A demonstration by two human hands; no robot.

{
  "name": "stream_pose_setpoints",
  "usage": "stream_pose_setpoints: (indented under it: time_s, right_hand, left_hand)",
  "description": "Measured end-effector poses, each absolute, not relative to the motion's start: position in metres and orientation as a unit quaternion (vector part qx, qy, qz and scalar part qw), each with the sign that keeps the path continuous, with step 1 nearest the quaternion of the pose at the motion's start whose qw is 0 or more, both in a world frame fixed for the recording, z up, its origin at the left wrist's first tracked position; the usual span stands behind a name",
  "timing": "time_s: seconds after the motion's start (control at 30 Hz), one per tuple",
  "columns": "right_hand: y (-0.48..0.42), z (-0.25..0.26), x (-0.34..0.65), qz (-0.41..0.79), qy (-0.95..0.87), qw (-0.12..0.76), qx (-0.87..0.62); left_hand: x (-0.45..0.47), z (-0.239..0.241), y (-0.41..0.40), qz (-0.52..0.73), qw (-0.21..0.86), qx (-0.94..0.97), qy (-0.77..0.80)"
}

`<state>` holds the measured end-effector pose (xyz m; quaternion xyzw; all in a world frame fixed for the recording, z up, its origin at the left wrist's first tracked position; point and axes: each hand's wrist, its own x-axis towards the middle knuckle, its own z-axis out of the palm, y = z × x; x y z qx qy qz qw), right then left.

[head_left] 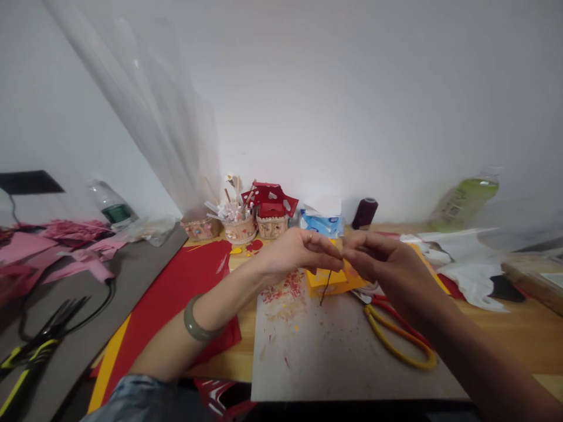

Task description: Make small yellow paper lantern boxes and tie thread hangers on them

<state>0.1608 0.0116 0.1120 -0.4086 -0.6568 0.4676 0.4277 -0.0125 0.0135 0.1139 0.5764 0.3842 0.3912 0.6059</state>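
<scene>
place: paper-craft workspace | worktop [519, 340]: wood, against a plain white wall | left of left grip [303, 249]: red paper [185, 281], pink scraps [74, 246] | behind it: decorated baskets [240, 228], thread spool [364, 213] | below right grip [378, 258]: scissors [396, 334], speckled grey mat [334, 351]

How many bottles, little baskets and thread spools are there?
Bottles: 2
Baskets: 3
Thread spools: 1
Total: 6
</scene>
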Motion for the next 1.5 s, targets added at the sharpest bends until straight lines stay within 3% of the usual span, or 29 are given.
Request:
stream_pose_setpoints:
  time_s: [0.2, 0.3, 0.53, 1.03, 1.13, 1.2, 1.23, 1.37, 1.5]
  right_hand:
    - [0.012, 0.106, 0.157, 0.655, -0.541, 0.394, -0.35]
    - [0.011, 0.106, 0.152, 0.676, -0.544, 0.369, -0.334]
    - [0.016, 0.101, 0.15, 0.57, -0.62, 0.385, -0.377]
    - [0.02, 0.091, 0.146, 0.606, -0.595, 0.369, -0.377]
    - [0.023, 0.087, 0.15, 0.599, -0.591, 0.373, -0.391]
    - [0.024, 0.085, 0.151, 0.598, -0.587, 0.375, -0.397]
    - [0.024, 0.085, 0.152, 0.6, -0.584, 0.374, -0.398]
    - [0.024, 0.085, 0.15, 0.606, -0.581, 0.367, -0.401]
    - [0.025, 0.086, 0.148, 0.606, -0.588, 0.365, -0.392]
  left_hand:
    - [-0.008, 0.112, 0.013, 0.519, 0.515, 0.567, 0.38]
    - [-0.007, 0.111, 0.012, 0.567, 0.455, 0.563, 0.393]
    - [-0.008, 0.109, 0.006, 0.533, 0.554, 0.504, 0.393]
    - [-0.022, 0.096, 0.008, 0.525, 0.627, 0.432, 0.382]
    - [-0.041, 0.092, 0.025, 0.552, 0.5, 0.499, 0.444]
    - [-0.062, 0.09, 0.045, 0.582, 0.228, 0.549, 0.555]
    - [-0.074, 0.089, 0.055, 0.591, 0.164, 0.538, 0.579]
    - [-0.115, 0.083, 0.095, 0.566, 0.026, 0.516, 0.643]
    - [-0.13, 0.076, 0.118, 0.493, -0.044, 0.527, 0.691]
